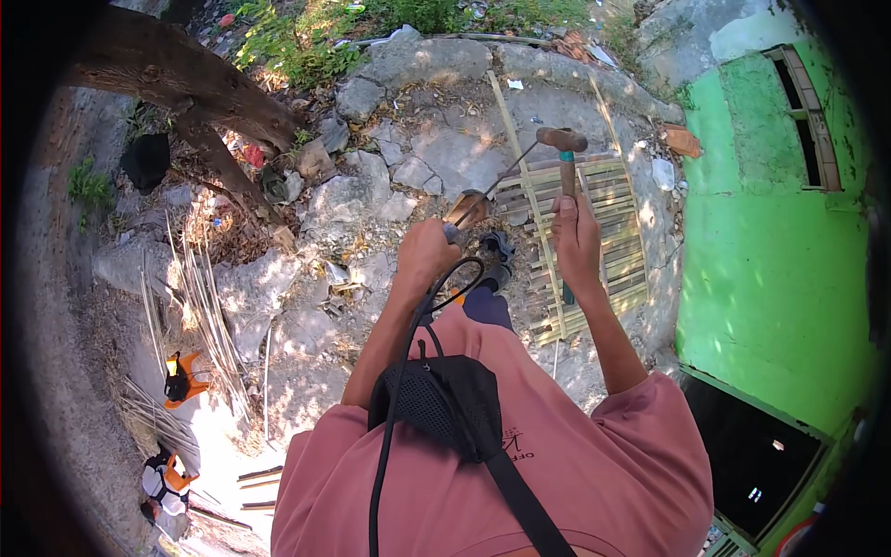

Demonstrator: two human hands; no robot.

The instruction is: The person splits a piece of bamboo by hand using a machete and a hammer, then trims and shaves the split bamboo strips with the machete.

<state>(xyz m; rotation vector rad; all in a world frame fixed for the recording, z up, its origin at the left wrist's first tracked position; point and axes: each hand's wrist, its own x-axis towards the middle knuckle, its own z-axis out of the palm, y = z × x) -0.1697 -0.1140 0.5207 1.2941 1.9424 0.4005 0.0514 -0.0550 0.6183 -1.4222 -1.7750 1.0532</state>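
Note:
My right hand (577, 243) is closed round the handle of a hammer (562, 141). The hammer stands head up, with a rusty brown head and a teal band just below it. My left hand (427, 252) grips the grey handle of a long, thin, dark-bladed tool (506, 171), perhaps a screwdriver or a narrow knife. Its shaft slants up to the right, and its tip appears to meet the hammer head; I cannot tell if they touch. Beyond both hands, a slatted bamboo panel (613, 223) lies on the ground. A brown wooden block (471, 208) shows behind the tool's shaft.
Bamboo strips (212, 320) are piled at the left. Two orange-and-dark objects, one an orange stool (189, 379), stand nearby; beside the other, a person (165, 485) is at lower left. A tree trunk (176, 70) leans at upper left. A green wall (766, 260) rises at right. Broken concrete (348, 204) covers the ground.

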